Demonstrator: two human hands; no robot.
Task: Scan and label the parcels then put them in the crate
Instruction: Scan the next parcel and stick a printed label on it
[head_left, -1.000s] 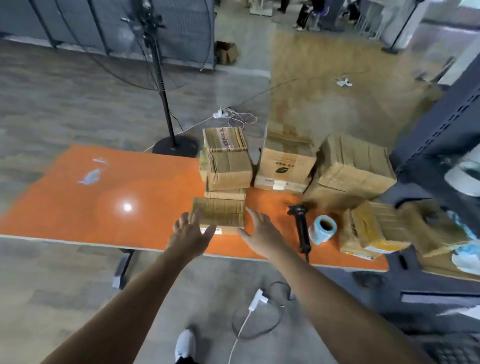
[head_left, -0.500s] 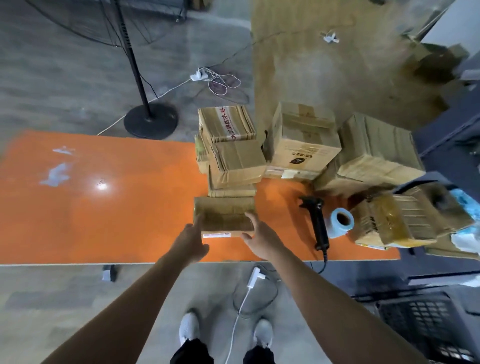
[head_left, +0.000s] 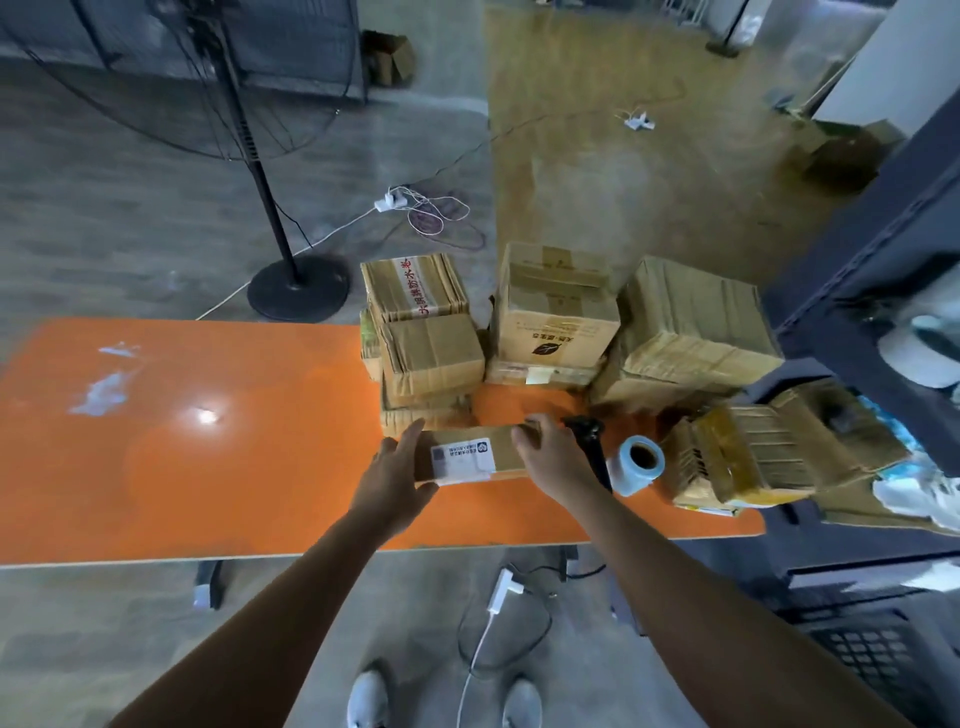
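A flat cardboard parcel (head_left: 491, 452) with a white shipping label on top lies near the front of the orange table (head_left: 208, 457). My left hand (head_left: 392, 475) holds its left end and my right hand (head_left: 550, 460) grips its right end. Just right of it lie a black handheld scanner (head_left: 589, 439) and a pale blue roll of labels (head_left: 636, 465). Several more cardboard parcels (head_left: 556, 312) are stacked behind. A dark crate (head_left: 872, 660) stands on the floor at the lower right.
More parcels (head_left: 737, 457) are piled at the table's right end against a dark metal shelf (head_left: 883, 249). A standing fan (head_left: 298, 288) is behind the table. Cables and a power strip (head_left: 498, 597) lie on the floor by my feet.
Both hands closed onto the parcel's ends and turned it, so the white label now faces up. The view tilted up slightly.
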